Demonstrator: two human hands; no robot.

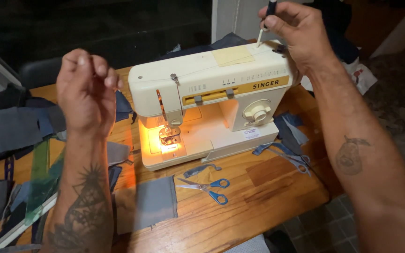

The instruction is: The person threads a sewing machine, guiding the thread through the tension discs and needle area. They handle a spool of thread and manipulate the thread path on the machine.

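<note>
Head view: right hand is raised over the right end of the cream sewing machine, pinching a thin white spool pin near-vertical, tip just above the machine's top at the far right corner. Left hand hangs in the air off the machine's left end, fingers curled narrow as if pinching thread; whether it holds anything I can't tell. A fine thread runs along the machine's long axis, left-right, between the two hands, so the right hand is nearer the pin seat.
</note>
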